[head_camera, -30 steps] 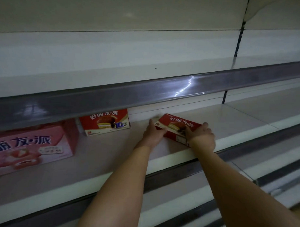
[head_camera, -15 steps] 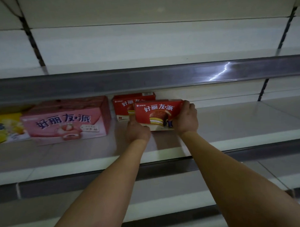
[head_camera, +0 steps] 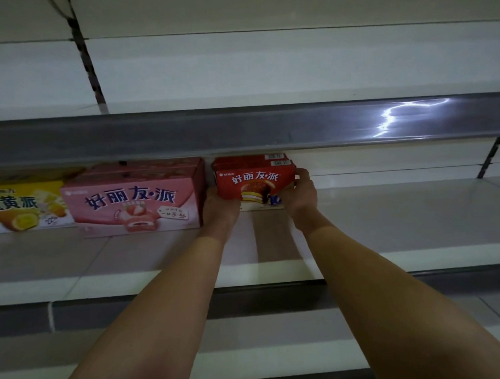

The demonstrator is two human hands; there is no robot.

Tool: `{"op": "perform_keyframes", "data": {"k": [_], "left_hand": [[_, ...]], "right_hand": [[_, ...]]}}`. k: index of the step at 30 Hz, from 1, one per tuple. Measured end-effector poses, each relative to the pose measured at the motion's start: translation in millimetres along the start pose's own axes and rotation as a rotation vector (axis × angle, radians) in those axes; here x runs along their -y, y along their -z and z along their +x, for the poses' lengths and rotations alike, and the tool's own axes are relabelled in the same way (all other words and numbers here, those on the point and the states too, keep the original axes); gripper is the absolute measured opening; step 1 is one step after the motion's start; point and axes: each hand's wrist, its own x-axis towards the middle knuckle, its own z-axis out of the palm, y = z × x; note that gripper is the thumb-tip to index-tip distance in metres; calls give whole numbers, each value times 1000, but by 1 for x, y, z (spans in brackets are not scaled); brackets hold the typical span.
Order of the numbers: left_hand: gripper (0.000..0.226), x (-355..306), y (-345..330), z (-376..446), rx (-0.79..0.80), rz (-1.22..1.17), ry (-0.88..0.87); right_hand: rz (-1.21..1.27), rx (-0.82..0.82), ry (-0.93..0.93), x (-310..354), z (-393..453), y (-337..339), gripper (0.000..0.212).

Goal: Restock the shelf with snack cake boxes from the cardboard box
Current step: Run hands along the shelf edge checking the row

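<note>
Two red boxes now stand one behind the other on the shelf (head_camera: 385,213). The red snack cake box (head_camera: 255,186) you were carrying half a second ago at arm's length has gone deeper, and its back sits against, or just in front of, the second red box (head_camera: 247,160) at its 12 o'clock. A second ago it lay tilted and angled further right along the shelf; now it stands upright, face out, square to the front lip. That reads as this box nearly placed, with only the release left.

Your left hand (head_camera: 219,208) sits at the box's 8 o'clock, in the narrow gap beside the pink snack cake box (head_camera: 133,200), with its fingers round the left end, though their tips are hidden. Your right hand (head_camera: 300,194) is at 4 o'clock, fingers (head_camera: 303,174) curled round the right end and lower corner. Both forearms reach straight in under the grey price rail (head_camera: 241,130).

At 9 o'clock of the pink one stands a yellow snack cake box (head_camera: 25,205). No cardboard box shows in this view.
</note>
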Motion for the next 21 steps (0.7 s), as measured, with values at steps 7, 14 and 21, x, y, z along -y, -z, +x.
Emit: {"op": "perform_keyframes", "data": {"k": [7, 14, 21], "left_hand": [[43, 0, 0, 11, 78, 9, 27], [39, 0, 7, 8, 109, 93, 40], [39, -17, 13, -17, 169, 288, 224]], "right_hand": [[207, 34, -69, -2, 7, -7, 44], [145, 45, -70, 4, -2, -1, 36], [-163, 163, -106, 10, -27, 33, 32]]}}
